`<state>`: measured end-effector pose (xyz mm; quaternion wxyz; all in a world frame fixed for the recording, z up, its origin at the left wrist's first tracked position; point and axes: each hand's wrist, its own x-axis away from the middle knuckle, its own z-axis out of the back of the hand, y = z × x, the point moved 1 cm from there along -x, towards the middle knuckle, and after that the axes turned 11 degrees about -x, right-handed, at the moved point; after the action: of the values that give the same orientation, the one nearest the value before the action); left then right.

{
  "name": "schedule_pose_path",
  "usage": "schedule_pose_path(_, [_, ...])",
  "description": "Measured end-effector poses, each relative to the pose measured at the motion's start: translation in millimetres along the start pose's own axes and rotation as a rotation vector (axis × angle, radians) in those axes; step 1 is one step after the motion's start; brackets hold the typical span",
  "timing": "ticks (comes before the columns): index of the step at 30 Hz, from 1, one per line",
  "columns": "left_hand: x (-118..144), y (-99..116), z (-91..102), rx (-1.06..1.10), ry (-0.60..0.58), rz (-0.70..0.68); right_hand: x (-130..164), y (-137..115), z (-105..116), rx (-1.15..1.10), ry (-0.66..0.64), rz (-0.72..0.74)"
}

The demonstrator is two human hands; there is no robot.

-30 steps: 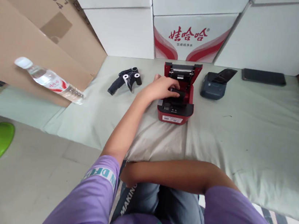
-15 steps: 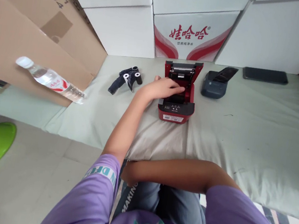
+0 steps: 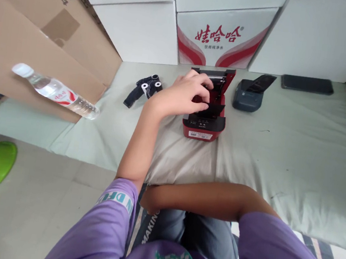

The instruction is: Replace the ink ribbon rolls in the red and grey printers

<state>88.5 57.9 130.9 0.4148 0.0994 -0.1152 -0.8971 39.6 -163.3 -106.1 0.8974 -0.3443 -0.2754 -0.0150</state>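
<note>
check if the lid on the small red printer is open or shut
Open: the small red printer has its lid tipped back, and the left hand reaches inside.

The scene is seen from one head-worn camera, aimed forward and down from close above the lap. The red printer [image 3: 204, 119] is framed just above centre, stacked white boxes [image 3: 135, 31] along the top edge.

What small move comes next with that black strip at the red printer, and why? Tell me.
Probably draw the black strip a little further out over the front of the red printer. The left hand pinches the strip's edge above the open bay, the lid stands up behind it, and the right hand rests at the lap.
</note>
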Motion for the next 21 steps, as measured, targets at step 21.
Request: schedule_pose_path(21, [-9.3,-9.5,-14.1,0.094,0.174,0.111,-11.6,10.7,-6.1,-0.024,0.150,0.118])
